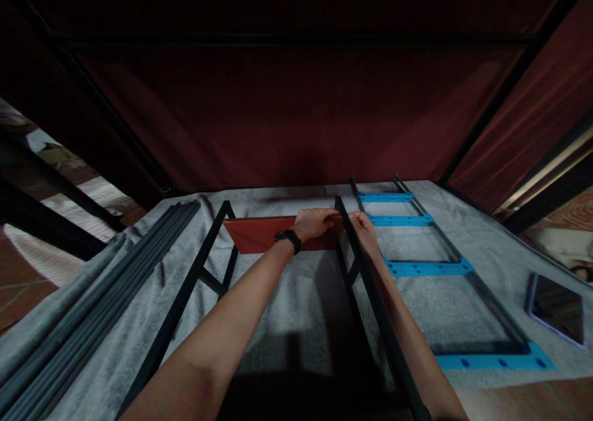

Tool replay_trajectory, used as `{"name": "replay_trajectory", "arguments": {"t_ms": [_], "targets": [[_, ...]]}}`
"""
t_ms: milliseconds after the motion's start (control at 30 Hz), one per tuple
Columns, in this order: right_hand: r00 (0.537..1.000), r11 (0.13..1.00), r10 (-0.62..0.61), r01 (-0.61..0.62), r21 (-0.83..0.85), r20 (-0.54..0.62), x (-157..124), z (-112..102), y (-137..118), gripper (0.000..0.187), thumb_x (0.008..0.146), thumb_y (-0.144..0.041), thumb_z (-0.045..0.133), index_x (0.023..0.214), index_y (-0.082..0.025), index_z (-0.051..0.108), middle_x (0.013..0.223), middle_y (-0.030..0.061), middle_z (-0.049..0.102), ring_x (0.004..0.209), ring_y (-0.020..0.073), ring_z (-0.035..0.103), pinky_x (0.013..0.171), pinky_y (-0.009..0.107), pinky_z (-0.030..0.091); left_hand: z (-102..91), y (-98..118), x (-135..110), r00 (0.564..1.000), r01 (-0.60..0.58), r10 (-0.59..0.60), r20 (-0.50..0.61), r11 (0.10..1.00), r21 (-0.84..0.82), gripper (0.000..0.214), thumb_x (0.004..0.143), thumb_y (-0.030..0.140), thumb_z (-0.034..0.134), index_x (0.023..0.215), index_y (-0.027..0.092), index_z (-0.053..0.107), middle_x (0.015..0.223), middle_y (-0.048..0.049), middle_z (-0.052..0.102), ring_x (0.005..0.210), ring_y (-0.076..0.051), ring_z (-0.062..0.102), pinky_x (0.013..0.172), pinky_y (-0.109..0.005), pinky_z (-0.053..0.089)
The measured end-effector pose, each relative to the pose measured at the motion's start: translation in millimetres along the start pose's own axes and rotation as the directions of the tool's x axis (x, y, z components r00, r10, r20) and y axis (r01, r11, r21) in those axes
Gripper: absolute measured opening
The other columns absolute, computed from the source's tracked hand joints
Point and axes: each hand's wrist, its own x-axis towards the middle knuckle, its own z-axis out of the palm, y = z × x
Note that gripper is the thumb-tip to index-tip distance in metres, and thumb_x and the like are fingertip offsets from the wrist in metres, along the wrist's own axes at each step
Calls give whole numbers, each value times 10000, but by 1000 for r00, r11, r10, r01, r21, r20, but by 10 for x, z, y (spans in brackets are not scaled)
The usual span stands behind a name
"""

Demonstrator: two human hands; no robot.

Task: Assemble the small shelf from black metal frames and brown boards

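Observation:
A reddish-brown board (259, 234) spans the far end between the two sides of a black metal frame (197, 265). My left hand (315, 224), with a dark band on its wrist, is closed over the board's upper edge near its right end. Beyond the frame's right side, against its outer face, is my right hand (362, 226). Its fingers are pinched together close to the bar at the board's corner. Whatever lies between those fingertips is too small or hidden to make out.
A grey cloth (296, 322) covers the ground. To the left lie several long dark tubes (106, 285). On the right is a rack of dark rods with blue crosspieces (426, 267), and a phone (556, 306) beside it. A dark red panel (296, 112) stands behind.

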Motion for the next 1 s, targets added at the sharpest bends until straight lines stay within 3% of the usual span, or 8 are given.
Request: {"name": "replay_trajectory", "arguments": {"t_ms": [133,433,767,1000], "targets": [[1000,997,-13,13,71,5,28,-15,32,372,793,-592,596,897,-235,616,686,-24,573,588,139,493,524,257,380,-19,20,-13,1000,23,-23,14,1000,-4,442,921,361,499,1355,438,530,1293,39,652,1163,-231,604,973,-355,447],[999,999,39,-39,-3,-26,7,1,-18,333,834,-575,554,868,-249,613,661,-33,573,560,133,475,511,254,374,-4,6,-7,1000,7,-7,4,1000,-2,439,922,355,488,1353,426,535,1297,49,650,1171,-226,600,964,-346,449],[996,995,83,-80,54,-44,27,38,-23,301,812,-547,582,802,-246,572,597,-42,554,519,127,449,467,254,337,10,1,-8,1000,3,-2,-9,1000,21,427,923,368,481,1343,405,550,1272,23,664,1145,-236,613,945,-348,457],[989,975,146,-138,175,-30,50,14,-8,385,734,-601,604,877,-244,598,730,-13,637,606,159,568,525,276,453,64,-33,-11,998,-45,48,-36,996,72,418,939,369,456,1350,363,534,1236,-8,680,1082,-236,639,889,-345,466]]}}
